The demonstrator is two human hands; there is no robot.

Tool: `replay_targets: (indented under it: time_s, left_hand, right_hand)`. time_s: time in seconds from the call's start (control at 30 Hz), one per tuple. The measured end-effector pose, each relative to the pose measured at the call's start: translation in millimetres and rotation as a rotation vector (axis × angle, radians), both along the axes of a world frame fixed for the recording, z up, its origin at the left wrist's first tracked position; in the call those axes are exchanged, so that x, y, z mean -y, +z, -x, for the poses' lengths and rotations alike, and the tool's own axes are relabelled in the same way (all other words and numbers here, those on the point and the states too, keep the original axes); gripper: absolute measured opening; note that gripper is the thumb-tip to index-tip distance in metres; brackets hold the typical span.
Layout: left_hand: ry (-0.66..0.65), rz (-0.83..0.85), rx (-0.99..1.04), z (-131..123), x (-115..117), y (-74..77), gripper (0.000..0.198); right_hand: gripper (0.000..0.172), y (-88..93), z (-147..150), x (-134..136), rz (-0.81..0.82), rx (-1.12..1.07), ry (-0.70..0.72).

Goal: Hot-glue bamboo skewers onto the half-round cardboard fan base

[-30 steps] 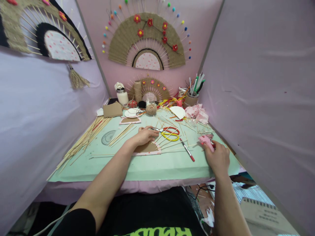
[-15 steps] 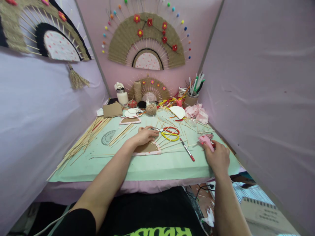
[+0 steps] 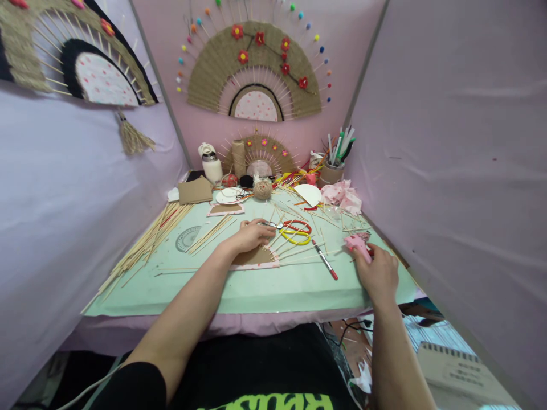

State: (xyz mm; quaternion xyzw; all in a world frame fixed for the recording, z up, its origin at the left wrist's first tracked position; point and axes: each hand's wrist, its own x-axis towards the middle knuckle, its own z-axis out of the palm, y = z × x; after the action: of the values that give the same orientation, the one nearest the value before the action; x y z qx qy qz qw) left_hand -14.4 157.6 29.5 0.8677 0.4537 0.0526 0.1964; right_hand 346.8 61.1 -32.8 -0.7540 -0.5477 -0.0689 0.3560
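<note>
Tabletop [image 3: 290,297]: glue gun [image 3: 357,246] aslant leftward in curled right fingers [image 3: 380,252]; left fingers [image 3: 261,229], hold unclear

Glue gun [image 3: 358,246]: smooth plastic is seen.
Half-disc [image 3: 255,257]: matt brown cardboard is exposed.
Scissors [image 3: 282,226]: metal is paired with smooth plastic.
Sticks [image 3: 145,246]: bare matt wood is shown.
Twine ball [image 3: 262,189]: rough fibre is wound.

Has large fan [image 3: 262,57] with red flowers on pink back wall [image 3: 166,34], smaller fan [image 3: 256,142] below. Shows tassel [image 3: 130,136] hanging against left wall [image 3: 85,199]. Toward worktop [image 3: 273,299] rear, includes white jar [image 3: 212,171], twine cone [image 3: 239,159], twine ball [image 3: 262,190], tool holder [image 3: 332,173], crumpled pink material [image 3: 342,196]. Also has spiral notepad [image 3: 461,370] at lower right.
</note>
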Motion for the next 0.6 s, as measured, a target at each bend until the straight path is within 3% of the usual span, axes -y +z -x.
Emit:
replay_targets:
  time_s: [0.6]
  left_hand:
    - [-0.012, 0.001, -0.045, -1.5, 2.9, 6.0, 0.038]
  right_hand:
    - [0.062, 3.2, 0.5, 0.5, 0.04, -0.009, 0.0]
